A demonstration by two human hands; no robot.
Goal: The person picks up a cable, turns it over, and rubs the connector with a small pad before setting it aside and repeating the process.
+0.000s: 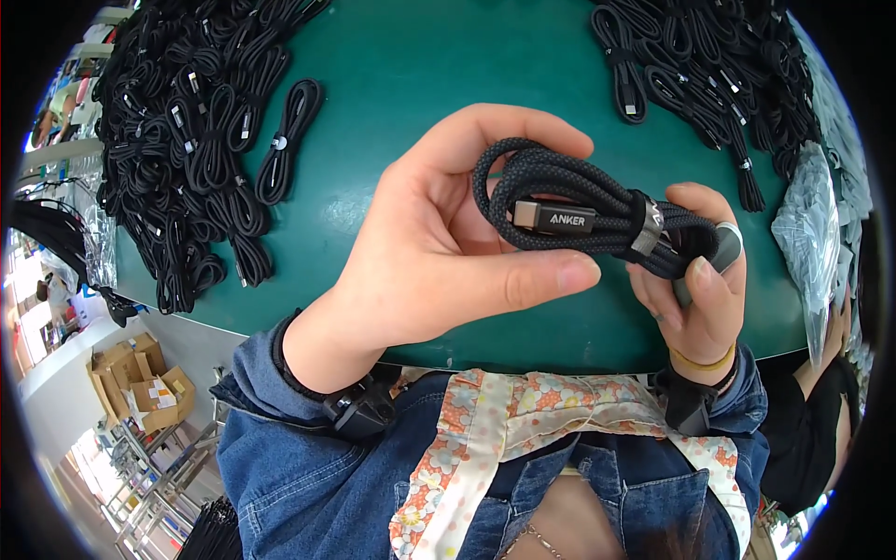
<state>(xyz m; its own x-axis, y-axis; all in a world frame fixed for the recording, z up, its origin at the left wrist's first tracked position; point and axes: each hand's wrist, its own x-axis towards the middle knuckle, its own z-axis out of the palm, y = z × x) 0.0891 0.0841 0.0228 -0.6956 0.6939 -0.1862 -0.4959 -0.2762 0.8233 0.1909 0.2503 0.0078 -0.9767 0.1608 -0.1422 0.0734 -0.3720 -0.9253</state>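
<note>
A coiled black braided cable (551, 179) is held up in front of me over the green table. Its metal-tipped connector (553, 217) faces upward inside the loop, and a grey strap (646, 224) wraps the coil near its right part. My left hand (420, 219) curls around the left end, thumb below and fingers above. On the right end, my right hand (705, 289) pinches the coil between thumb and fingers. Something smooth and grey (726, 250) shows beside the right fingers; I cannot make out what it is.
A large heap of coiled black cables (177, 140) covers the table's left side, with one coil (289, 140) lying apart. More coils (709, 70) lie at the far right, beside clear plastic bags (810, 224). Cardboard boxes (140, 383) stand beyond the table (411, 56) at lower left.
</note>
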